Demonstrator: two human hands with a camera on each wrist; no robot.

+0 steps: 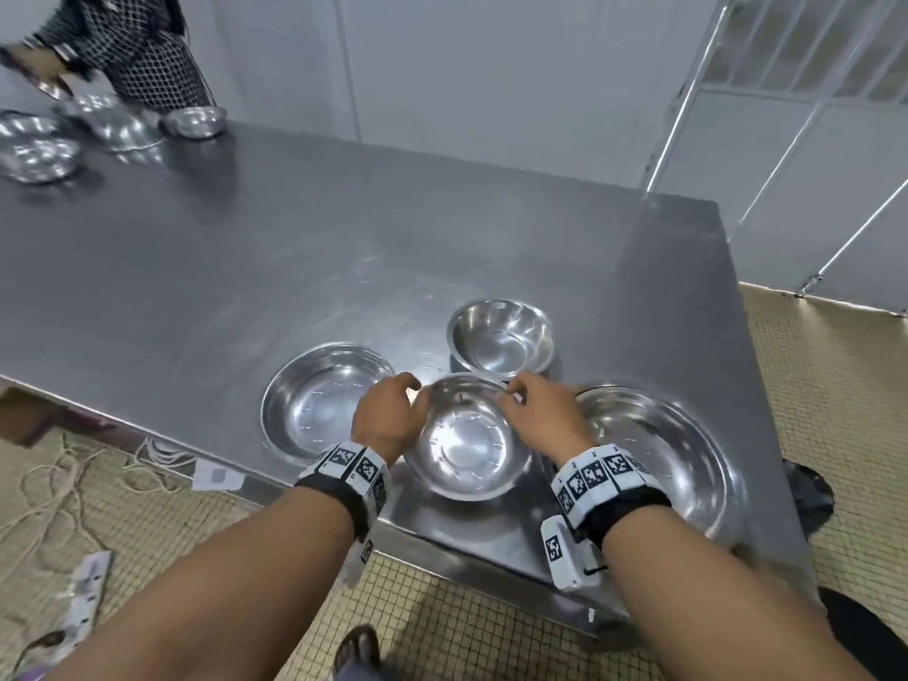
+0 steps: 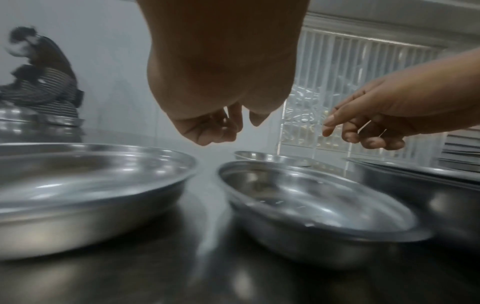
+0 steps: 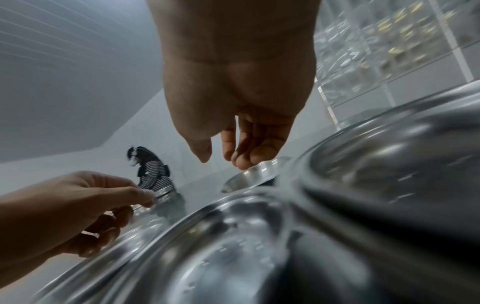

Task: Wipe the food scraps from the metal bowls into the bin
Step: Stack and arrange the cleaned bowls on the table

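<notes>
Both forearms reaching in, left hand (image 1: 388,416) and right hand (image 1: 543,412) poised above opposite rims of small round steel bowl (image 1: 464,437) at near edge of steel table (image 1: 295,248), fingers loosely curled, holding nothing, seemingly for a two-sided lift. No bin visible.

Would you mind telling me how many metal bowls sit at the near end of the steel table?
4: a small round metal bowl between both hands, a wide one left, the largest right, a deep one behind. Further bowls lie at the far corner.
</notes>
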